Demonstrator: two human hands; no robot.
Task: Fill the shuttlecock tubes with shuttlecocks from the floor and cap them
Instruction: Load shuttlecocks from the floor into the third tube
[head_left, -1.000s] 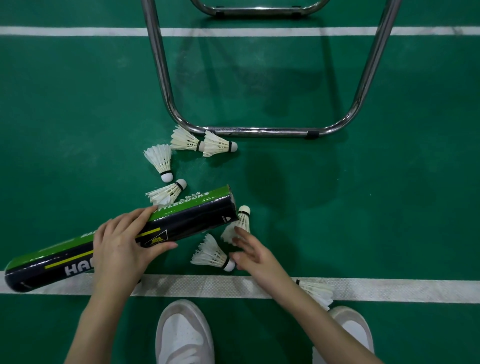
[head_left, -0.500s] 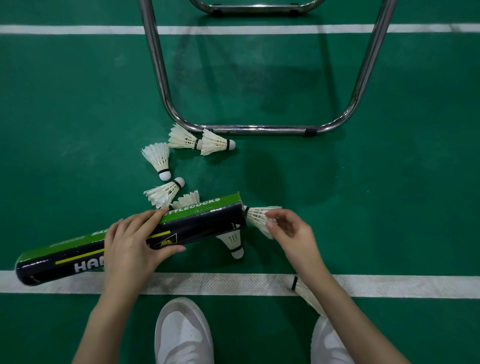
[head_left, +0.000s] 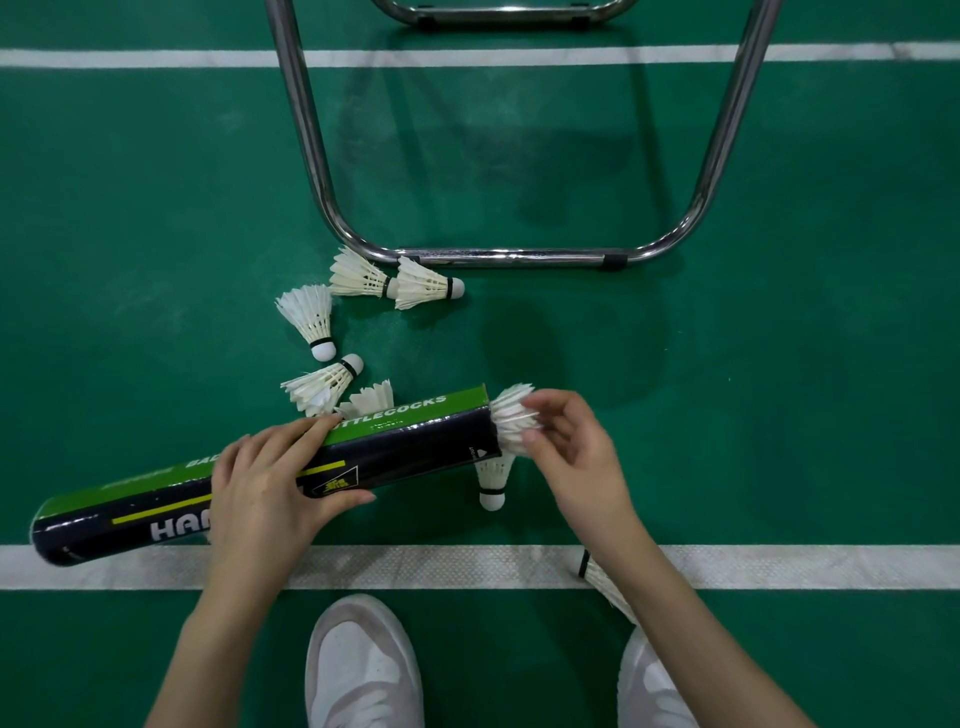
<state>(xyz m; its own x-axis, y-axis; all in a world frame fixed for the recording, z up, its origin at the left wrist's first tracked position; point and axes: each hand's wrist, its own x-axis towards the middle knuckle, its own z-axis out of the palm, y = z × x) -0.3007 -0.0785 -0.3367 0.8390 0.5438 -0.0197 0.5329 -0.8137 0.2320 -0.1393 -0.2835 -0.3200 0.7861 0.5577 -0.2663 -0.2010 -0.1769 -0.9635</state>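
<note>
My left hand (head_left: 270, 478) grips a long green-and-black shuttlecock tube (head_left: 415, 441) held nearly level above the floor, open end to the right. My right hand (head_left: 571, 457) pinches the feathers of a white shuttlecock (head_left: 511, 418) whose cork end is inside the tube mouth. Several more shuttlecocks lie on the green floor: one just below the tube mouth (head_left: 491, 480), one partly behind the tube (head_left: 371, 402), others beyond it (head_left: 322, 387), (head_left: 311, 319), (head_left: 361, 275), (head_left: 423, 286). Another shuttlecock (head_left: 605, 584) lies under my right forearm.
A chrome tubular frame (head_left: 498, 255) rests on the floor just beyond the shuttlecocks. A white court line (head_left: 415, 566) runs across under my arms, another one (head_left: 156, 57) at the far side. My two white shoes (head_left: 363, 665) are at the bottom edge.
My right hand picked a shuttlecock off the floor, brought it to the tube mouth and pushed its cork end in. The tube has shifted slightly right.
</note>
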